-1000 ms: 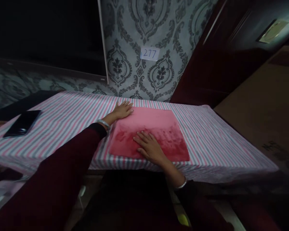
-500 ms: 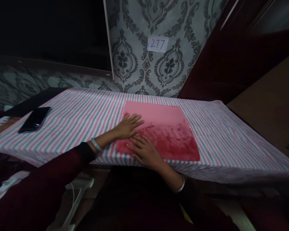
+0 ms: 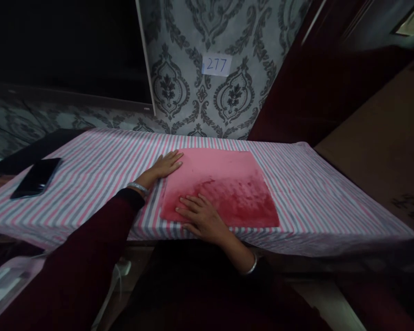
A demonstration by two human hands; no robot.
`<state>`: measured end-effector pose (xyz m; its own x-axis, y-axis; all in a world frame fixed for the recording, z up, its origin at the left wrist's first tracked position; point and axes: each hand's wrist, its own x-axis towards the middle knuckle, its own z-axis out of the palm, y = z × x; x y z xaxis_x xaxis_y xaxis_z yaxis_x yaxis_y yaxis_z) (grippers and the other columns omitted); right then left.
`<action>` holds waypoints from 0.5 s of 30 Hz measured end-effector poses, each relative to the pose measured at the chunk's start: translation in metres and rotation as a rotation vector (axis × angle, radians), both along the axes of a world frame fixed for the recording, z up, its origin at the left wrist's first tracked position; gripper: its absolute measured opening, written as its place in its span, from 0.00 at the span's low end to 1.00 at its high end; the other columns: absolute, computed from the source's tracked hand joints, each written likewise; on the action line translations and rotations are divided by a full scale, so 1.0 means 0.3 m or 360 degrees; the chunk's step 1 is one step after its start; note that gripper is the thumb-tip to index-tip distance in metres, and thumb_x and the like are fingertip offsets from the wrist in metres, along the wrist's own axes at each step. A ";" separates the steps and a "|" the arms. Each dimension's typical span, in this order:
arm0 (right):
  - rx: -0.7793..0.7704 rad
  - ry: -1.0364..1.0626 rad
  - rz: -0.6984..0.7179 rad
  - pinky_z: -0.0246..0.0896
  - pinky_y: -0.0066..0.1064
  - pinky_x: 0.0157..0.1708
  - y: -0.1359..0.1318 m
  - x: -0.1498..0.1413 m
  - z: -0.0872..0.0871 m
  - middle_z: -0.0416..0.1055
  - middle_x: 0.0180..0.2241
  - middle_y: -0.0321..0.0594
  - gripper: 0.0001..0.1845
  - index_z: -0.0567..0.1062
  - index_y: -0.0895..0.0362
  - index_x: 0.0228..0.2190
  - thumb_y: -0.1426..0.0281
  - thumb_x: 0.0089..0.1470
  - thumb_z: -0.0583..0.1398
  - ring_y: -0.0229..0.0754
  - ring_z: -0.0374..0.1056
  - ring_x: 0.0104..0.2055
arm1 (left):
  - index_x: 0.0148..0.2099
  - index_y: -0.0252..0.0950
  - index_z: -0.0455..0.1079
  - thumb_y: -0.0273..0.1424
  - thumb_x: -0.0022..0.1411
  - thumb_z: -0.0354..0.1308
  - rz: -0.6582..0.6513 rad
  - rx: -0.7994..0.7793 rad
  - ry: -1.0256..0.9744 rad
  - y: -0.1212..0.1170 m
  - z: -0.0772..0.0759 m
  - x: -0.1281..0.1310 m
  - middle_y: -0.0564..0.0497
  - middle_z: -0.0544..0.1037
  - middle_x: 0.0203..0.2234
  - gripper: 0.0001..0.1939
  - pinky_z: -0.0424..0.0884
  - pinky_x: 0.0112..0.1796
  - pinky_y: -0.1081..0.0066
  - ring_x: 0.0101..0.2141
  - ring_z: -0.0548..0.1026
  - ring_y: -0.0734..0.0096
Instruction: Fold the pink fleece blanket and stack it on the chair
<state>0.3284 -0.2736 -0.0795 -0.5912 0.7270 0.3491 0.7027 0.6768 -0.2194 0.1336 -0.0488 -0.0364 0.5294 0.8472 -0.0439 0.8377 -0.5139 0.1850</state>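
Observation:
A flat pink cloth (image 3: 224, 161), dark red over its nearer half, lies spread on a striped tablecloth (image 3: 100, 170). At the cloth's far left corner my left hand (image 3: 166, 164) rests with fingers stretched out, partly on the cloth's edge. My right hand (image 3: 204, 218) lies flat on the near left part of the cloth, its fingers spread and pointing left. Neither hand grasps anything. The cloth under my palms is hidden.
A black phone (image 3: 37, 178) lies on the tablecloth at the left. Behind the table are a patterned wall with a paper marked 277 (image 3: 216, 64) and a dark screen (image 3: 65, 50). A cardboard box (image 3: 382, 138) stands at the right. A power strip (image 3: 2, 289) is low at the left.
My left hand has slid away from me and left, from the cloth's middle left to its far left corner. The right hand stays almost in place. The camera view has shifted slightly.

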 end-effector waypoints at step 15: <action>0.0214 0.0149 -0.0179 0.54 0.50 0.64 -0.060 0.196 0.053 0.73 0.58 0.45 0.20 0.75 0.50 0.57 0.61 0.67 0.57 0.50 0.62 0.63 | 0.74 0.50 0.53 0.45 0.75 0.40 -0.1075 0.0126 0.0001 -0.285 0.076 0.329 0.50 0.51 0.74 0.29 0.40 0.68 0.47 0.73 0.44 0.57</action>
